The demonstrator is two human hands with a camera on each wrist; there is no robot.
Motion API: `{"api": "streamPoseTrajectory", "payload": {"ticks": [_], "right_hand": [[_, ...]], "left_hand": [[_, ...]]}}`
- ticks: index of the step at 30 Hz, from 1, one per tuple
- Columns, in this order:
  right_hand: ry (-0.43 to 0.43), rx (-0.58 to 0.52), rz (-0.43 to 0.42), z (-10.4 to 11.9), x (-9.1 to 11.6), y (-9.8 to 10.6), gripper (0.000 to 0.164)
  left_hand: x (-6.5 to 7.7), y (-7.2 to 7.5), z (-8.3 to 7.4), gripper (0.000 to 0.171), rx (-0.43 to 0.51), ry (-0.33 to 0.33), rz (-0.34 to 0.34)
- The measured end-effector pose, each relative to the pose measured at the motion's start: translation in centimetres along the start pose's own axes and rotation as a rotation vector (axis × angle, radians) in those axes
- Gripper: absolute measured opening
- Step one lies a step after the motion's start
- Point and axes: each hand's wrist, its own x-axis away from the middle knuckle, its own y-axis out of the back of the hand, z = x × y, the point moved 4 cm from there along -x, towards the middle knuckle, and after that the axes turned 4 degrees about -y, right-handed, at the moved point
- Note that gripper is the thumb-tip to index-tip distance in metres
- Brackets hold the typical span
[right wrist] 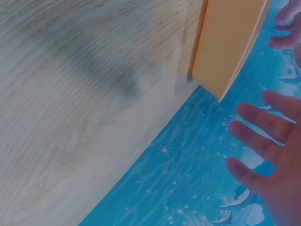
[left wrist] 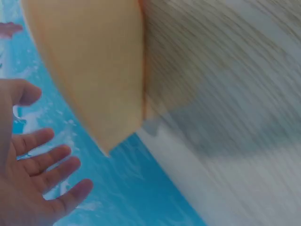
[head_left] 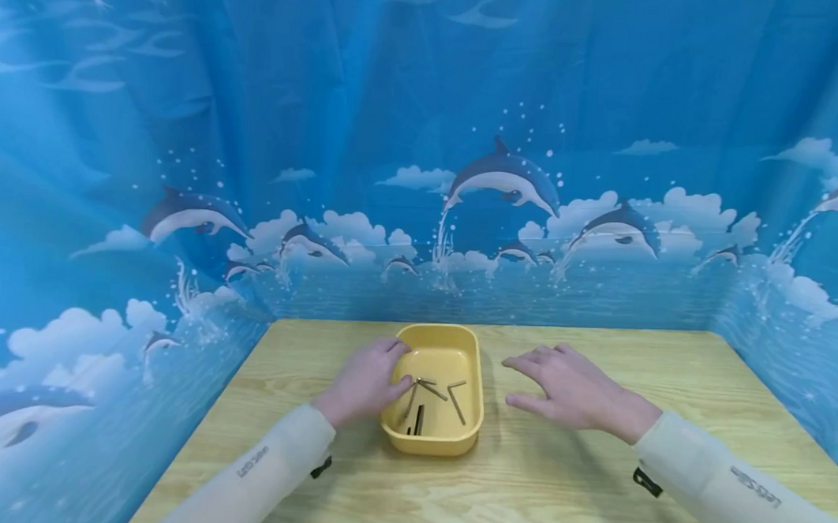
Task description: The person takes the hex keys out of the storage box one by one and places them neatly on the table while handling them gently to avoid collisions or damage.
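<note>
Above the desk [head_left: 534, 500], our pale right sleeve [head_left: 741, 484] carries lettering, which we read as "Lets…". The yellow tray [head_left: 429, 446] has its long axis pointing away from us, between our left hand [head_left: 365, 379], at its left rim, and right hand [head_left: 577, 388], apart from it. Both hands have fingers spread. Inside lie bent metal rods [head_left: 457, 406].

This is a screened-off table space; whether it stands in a home, workshop or lab cannot be told. A blue sheet [head_left: 400, 71], hanging in soft folds, fills the top and both sides of the frame, printed with leaping dolphins [head_left: 498, 167] and white clouds [head_left: 692, 209]. A wood-grain tabletop [head_left: 520, 496] spans the lower middle.
</note>
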Motion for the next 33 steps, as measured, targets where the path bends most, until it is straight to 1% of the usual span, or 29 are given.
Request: {"api": "streamPoseTrajectory", "payload": {"ticks": [2, 4, 6, 12, 16, 19, 21, 26, 29, 33], "right_hand": [[0.008, 0.007, -0.018, 0.0, -0.2, 0.0, 0.073], [0.020, 0.014, -0.028, 0.0, -0.2, 0.1, 0.069], [0.031, 0.025, -0.035, -0.1, -0.2, 0.0, 0.064], [0.049, 0.016, -0.052, -0.1, -0.3, -0.2, 0.047], [0.078, 0.007, -0.053, 0.2, -0.5, -0.4, 0.039], [0.092, 0.007, -0.062, 0.6, -0.5, -0.4, 0.033], [0.102, 0.004, -0.074, 0.9, -0.5, -0.2, 0.030], [0.127, 0.000, -0.076, 1.8, -0.6, -0.1, 0.028], [0.124, -0.002, -0.062, 1.9, -0.5, -0.3, 0.027], [0.103, -0.023, -0.039, 1.6, -0.3, -0.7, 0.026]], "left_hand": [[0.0, -0.4, 0.8, 0.057, 0.010, 0.049, -0.022], [-0.1, -0.8, 1.6, 0.058, 0.015, 0.095, -0.023], [-0.1, -1.2, 2.1, 0.058, 0.023, 0.126, -0.020], [-0.5, -2.1, 3.0, 0.063, 0.076, 0.180, 0.007], [-0.7, -2.6, 3.3, 0.067, 0.095, 0.196, 0.022], [-0.8, -3.1, 3.5, 0.070, 0.110, 0.193, 0.045], [-0.8, -3.3, 3.5, 0.071, 0.120, 0.186, 0.048], [-0.6, -3.2, 3.4, 0.068, 0.147, 0.198, 0.031], [-0.4, -3.4, 3.4, 0.068, 0.161, 0.215, 0.044], [-0.3, -3.8, 3.3, 0.069, 0.161, 0.213, 0.050]]}}
